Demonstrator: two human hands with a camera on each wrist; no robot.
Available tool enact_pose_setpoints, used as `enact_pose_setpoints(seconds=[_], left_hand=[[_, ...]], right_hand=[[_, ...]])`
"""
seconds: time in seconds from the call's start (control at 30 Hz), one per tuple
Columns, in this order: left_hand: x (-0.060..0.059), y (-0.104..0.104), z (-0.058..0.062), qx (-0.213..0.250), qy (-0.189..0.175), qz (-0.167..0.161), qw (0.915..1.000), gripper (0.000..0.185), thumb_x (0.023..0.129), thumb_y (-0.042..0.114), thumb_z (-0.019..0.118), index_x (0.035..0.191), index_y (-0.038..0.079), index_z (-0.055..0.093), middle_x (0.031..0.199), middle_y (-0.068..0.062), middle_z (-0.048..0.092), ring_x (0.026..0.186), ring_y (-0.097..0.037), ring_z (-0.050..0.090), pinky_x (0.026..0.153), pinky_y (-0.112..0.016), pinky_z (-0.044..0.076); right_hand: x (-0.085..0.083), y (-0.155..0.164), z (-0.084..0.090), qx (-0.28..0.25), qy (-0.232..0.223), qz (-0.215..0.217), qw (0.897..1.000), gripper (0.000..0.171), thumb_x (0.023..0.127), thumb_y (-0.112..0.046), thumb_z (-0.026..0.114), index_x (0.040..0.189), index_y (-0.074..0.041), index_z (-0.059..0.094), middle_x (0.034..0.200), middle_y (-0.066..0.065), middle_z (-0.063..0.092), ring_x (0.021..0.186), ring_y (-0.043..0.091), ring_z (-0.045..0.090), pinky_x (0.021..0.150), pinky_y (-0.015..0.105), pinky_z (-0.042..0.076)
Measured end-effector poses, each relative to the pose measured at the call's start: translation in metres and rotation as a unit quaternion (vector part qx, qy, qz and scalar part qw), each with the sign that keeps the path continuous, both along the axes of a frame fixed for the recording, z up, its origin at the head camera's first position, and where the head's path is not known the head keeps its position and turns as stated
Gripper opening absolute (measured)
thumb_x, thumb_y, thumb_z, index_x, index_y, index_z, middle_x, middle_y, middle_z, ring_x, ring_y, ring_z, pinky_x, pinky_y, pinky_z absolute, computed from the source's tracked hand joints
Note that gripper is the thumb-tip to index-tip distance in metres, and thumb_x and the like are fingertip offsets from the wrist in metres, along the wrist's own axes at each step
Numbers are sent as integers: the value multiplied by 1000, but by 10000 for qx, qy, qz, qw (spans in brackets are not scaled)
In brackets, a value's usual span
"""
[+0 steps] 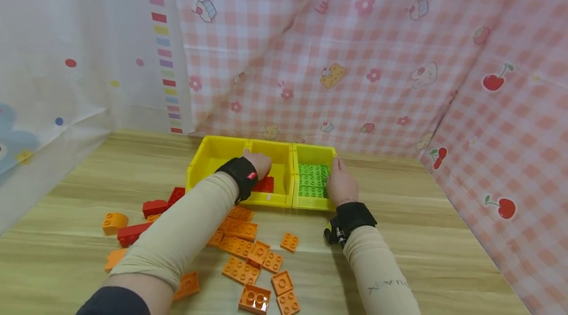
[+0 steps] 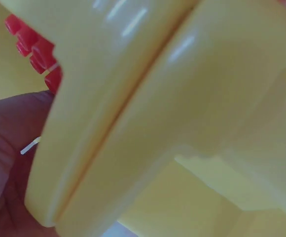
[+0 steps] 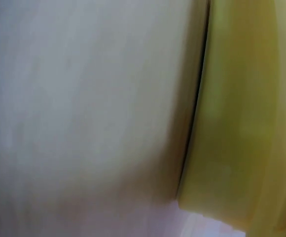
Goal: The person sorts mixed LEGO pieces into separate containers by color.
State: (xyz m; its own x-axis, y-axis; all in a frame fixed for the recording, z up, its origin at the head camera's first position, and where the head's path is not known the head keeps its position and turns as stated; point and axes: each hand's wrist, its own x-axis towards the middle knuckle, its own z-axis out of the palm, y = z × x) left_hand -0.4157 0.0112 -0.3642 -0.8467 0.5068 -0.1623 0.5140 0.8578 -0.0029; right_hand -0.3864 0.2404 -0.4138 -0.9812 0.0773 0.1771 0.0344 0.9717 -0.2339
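Head view shows three yellow bins (image 1: pixel 284 200) in a row near the table's far edge. The left hand (image 1: pixel 259 163) reaches into the middle bin, fingers down beside a red brick (image 1: pixel 265 185) lying there — whether they pinch it I cannot tell. The right hand (image 1: pixel 340 183) rests on the right bin, which holds green bricks (image 1: pixel 312 180); its grip is hidden too. Orange bricks (image 1: pixel 248 256) and a few red ones (image 1: pixel 155 206) lie loose toward the near-left edge. Sorting by colour seems under way — next, probably, a loose red one.
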Motion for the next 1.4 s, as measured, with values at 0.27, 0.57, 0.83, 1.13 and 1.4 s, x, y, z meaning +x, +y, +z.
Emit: enact_pose_setpoints(seconds=[0.27, 0.57, 0.83, 1.13, 1.4], left_hand=[[-32, -11, -32, 59, 223, -69, 9997, 22, 86, 5, 59, 66, 13, 66, 70, -1, 63, 72, -20, 56, 96, -60, 27], [17, -38, 3, 237, 754, -878, 9930, 34, 90, -4, 52, 117, 11, 65, 114, -5, 65, 109, -24, 57, 104, -58, 20], [69, -97, 5, 372, 2474, -2168, 9436, 19, 87, 6, 63, 104, 13, 69, 94, -2, 64, 89, -19, 60, 84, -40, 43], [93, -150, -29, 130, 2820, -2386, 9292, 12, 78, 6, 72, 87, 13, 67, 78, 0, 53, 73, -17, 52, 66, -32, 42], [99, -161, -45, -222, 2828, -2106, 9355, 16, 76, 18, 75, 89, 13, 67, 75, 1, 51, 73, -16, 51, 62, -30, 40]], right_hand=[[-2, -6, 1, 67, 82, 59, 9999, 57, 97, -14, 48, 146, 2, 22, 148, 18, 27, 114, 34, 51, 96, 45, 39], [0, -5, 1, 33, 37, 101, 9999, 56, 97, -12, 46, 146, 2, 22, 148, 18, 26, 108, 34, 54, 94, 45, 41], [1, -1, 4, 70, 23, 140, 9999, 57, 97, -11, 46, 146, 4, 21, 148, 20, 25, 109, 35, 53, 93, 46, 41], [1, 3, 3, 49, 157, 138, 9998, 56, 96, -9, 48, 144, 6, 23, 146, 23, 28, 118, 38, 46, 95, 50, 39], [1, -2, -3, 38, 221, 135, 9997, 57, 95, -10, 50, 144, 6, 24, 145, 22, 29, 117, 38, 47, 94, 50, 40]])
